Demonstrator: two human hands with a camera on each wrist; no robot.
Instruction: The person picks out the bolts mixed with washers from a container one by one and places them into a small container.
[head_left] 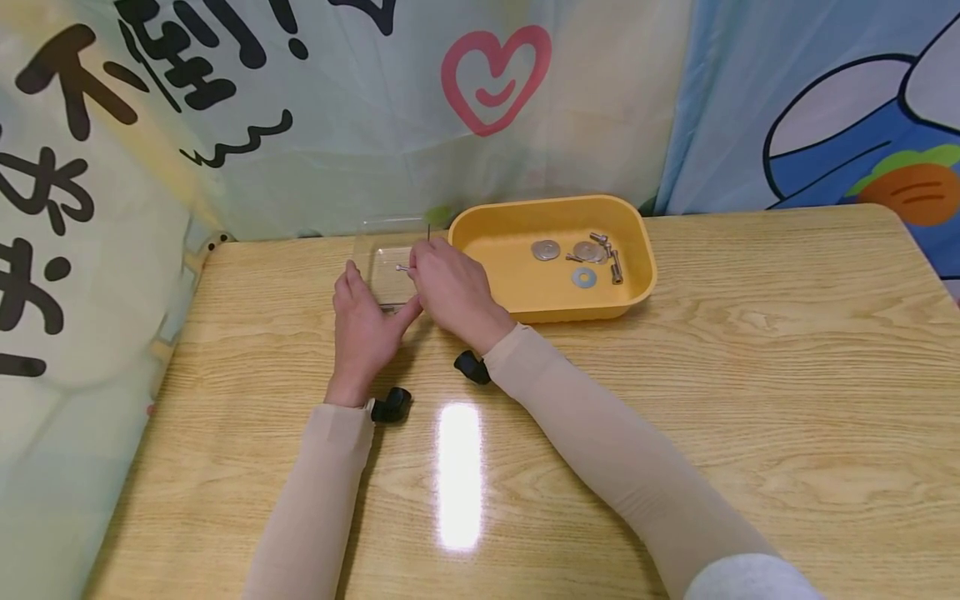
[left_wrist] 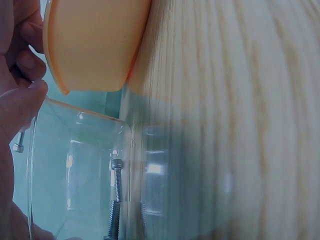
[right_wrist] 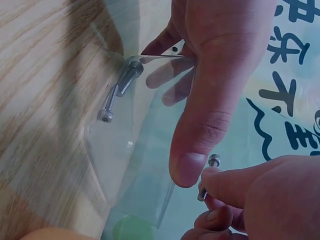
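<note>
My left hand (head_left: 363,333) grips a clear plastic box (left_wrist: 82,175), its thumb at the near rim and its fingers seen through the wall in the right wrist view. Between thumb and fingers, my right hand (head_left: 456,287) pinches a small socket-head screw (right_wrist: 214,161) over the box's opening. Inside the box, two more socket-head screws (right_wrist: 129,77) lie end to end along the bottom. The right hand also overlaps the left corner of a yellow bin (head_left: 517,296) in the head view.
In the yellow bin lie several screws (head_left: 617,268), a flat washer (head_left: 584,277) and silvery discs (head_left: 545,249). Bin and box stand at the back of the wooden table (head_left: 750,375), before a printed cloth (head_left: 600,100). Black wrist cameras (head_left: 392,406) sit on both wrists.
</note>
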